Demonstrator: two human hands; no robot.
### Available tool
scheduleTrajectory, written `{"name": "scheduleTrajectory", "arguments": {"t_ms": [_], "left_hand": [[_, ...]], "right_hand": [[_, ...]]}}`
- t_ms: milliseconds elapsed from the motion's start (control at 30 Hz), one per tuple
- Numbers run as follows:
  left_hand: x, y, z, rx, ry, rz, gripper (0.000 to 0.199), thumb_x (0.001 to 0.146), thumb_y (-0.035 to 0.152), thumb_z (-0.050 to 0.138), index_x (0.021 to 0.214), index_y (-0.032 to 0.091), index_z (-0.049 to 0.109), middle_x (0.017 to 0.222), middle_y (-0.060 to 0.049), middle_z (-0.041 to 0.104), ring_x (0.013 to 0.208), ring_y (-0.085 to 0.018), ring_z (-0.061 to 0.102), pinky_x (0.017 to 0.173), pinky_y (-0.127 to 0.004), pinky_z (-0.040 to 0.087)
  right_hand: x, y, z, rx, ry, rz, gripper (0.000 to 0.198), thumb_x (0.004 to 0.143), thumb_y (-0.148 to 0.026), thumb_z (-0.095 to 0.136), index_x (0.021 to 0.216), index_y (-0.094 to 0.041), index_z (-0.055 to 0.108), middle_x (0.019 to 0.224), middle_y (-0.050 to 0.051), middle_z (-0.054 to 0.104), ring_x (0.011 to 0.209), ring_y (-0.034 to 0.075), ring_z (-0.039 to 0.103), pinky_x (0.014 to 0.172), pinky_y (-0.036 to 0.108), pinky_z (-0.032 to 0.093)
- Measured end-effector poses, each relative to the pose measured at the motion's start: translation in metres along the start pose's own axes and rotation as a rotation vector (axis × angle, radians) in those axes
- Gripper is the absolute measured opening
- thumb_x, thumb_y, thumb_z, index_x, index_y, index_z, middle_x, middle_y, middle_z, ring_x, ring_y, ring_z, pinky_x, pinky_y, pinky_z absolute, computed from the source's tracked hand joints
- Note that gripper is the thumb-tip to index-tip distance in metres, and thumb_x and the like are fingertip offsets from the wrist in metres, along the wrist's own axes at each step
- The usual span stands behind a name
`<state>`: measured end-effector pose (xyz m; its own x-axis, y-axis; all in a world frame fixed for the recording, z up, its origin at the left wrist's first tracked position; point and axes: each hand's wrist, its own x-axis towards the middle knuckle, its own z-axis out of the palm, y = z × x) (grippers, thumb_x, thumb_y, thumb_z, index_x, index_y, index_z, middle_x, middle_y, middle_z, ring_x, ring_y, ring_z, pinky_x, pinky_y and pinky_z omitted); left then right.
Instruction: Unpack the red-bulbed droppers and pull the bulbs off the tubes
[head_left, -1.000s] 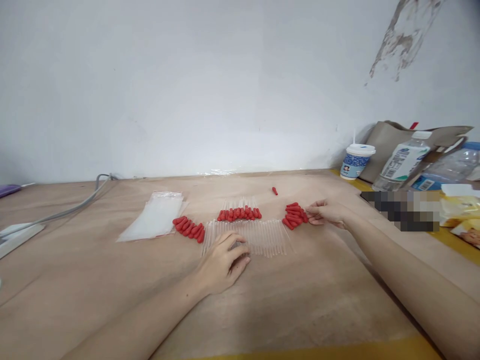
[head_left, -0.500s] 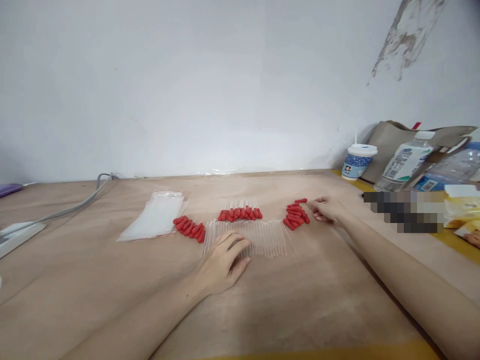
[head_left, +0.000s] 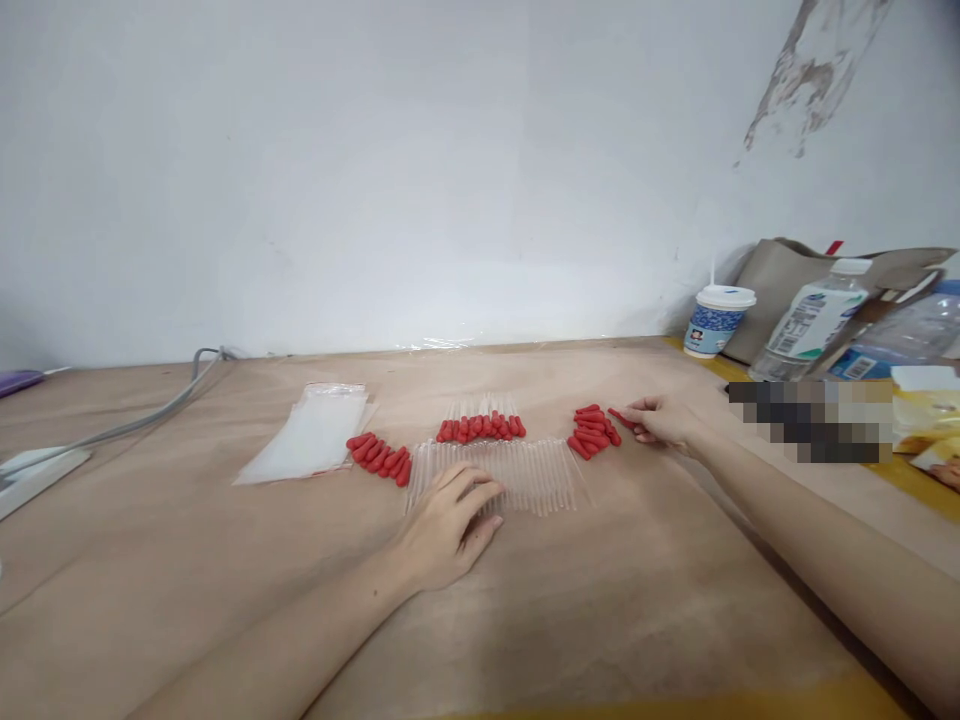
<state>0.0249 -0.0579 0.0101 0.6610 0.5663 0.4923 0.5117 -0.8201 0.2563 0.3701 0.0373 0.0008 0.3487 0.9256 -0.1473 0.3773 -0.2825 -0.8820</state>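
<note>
My right hand (head_left: 661,424) pinches one red rubber dropper bulb (head_left: 618,416) between thumb and fingers, just right of a pile of red bulbs (head_left: 591,436). My left hand (head_left: 446,530) lies palm down with fingers loosely apart, over the left part of a row of clear glass dropper tubes (head_left: 536,478). Its fingers cover some of these tubes. Behind the row, several droppers with red bulbs fitted (head_left: 480,428) lie side by side, their clear tubes pointing toward the wall. More loose red bulbs (head_left: 379,459) lie in a slanting line to the left.
A stack of clear plastic bags (head_left: 307,435) lies left of the bulbs. A grey cable (head_left: 150,422) runs to a white block (head_left: 45,475). At right stand a paper cup (head_left: 716,322), a water bottle (head_left: 810,325), a grey bag (head_left: 757,290) and yellow packaging (head_left: 922,410).
My right hand has taken hold of the single bulb from the back of the right pile and drawn it slightly right and toward me. My left hand has stayed in place.
</note>
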Motion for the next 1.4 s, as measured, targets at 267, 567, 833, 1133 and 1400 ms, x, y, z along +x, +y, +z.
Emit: {"name": "scheduleTrajectory", "arguments": {"t_ms": [267, 567, 833, 1133, 1400], "left_hand": [[0.000, 0.000, 0.000, 0.009, 0.016, 0.012, 0.028, 0.082, 0.019, 0.047, 0.110, 0.019, 0.052, 0.102, -0.008, 0.054, 0.098, -0.021, 0.049, 0.085, -0.038, 0.043], [0.000, -0.001, 0.002, 0.030, 0.064, 0.025, 0.027, 0.082, 0.019, 0.049, 0.108, 0.019, 0.053, 0.103, -0.008, 0.054, 0.099, -0.021, 0.048, 0.086, -0.039, 0.042], [-0.001, -0.001, -0.001, 0.165, 0.262, -0.055, 0.012, 0.081, 0.024, 0.051, 0.072, 0.019, 0.057, 0.095, -0.005, 0.059, 0.096, -0.022, 0.050, 0.082, -0.040, 0.038], [0.001, -0.006, -0.006, 0.184, 0.364, -0.276, 0.011, 0.083, 0.028, 0.047, 0.080, 0.019, 0.049, 0.095, -0.005, 0.059, 0.094, -0.022, 0.049, 0.081, -0.039, 0.034], [0.001, -0.008, -0.004, 0.179, 0.326, -0.240, 0.011, 0.083, 0.028, 0.048, 0.086, 0.019, 0.053, 0.097, -0.005, 0.059, 0.096, -0.022, 0.049, 0.083, -0.038, 0.035]], "right_hand": [[-0.011, 0.003, 0.008, -0.077, 0.051, -0.009, 0.024, 0.073, -0.039, 0.061, 0.067, -0.016, 0.057, 0.048, 0.000, 0.051, 0.040, 0.007, 0.045, 0.038, 0.018, 0.042], [-0.021, -0.010, 0.002, -0.223, 0.194, -0.196, 0.025, 0.077, -0.039, 0.053, 0.072, -0.016, 0.059, 0.064, 0.006, 0.061, 0.053, 0.012, 0.053, 0.048, 0.023, 0.041], [-0.077, -0.064, 0.068, -0.527, 0.129, -0.821, 0.020, 0.078, -0.036, 0.052, 0.075, -0.022, 0.066, 0.078, 0.003, 0.064, 0.080, 0.019, 0.053, 0.067, 0.028, 0.037], [-0.086, -0.086, 0.127, -0.742, 0.078, -0.838, 0.029, 0.084, -0.040, 0.047, 0.082, -0.019, 0.068, 0.092, 0.011, 0.060, 0.093, 0.026, 0.049, 0.076, 0.038, 0.034], [-0.085, -0.082, 0.131, -0.697, 0.106, -0.796, 0.030, 0.087, -0.033, 0.042, 0.076, -0.019, 0.067, 0.088, 0.009, 0.062, 0.091, 0.024, 0.050, 0.076, 0.037, 0.034]]}}
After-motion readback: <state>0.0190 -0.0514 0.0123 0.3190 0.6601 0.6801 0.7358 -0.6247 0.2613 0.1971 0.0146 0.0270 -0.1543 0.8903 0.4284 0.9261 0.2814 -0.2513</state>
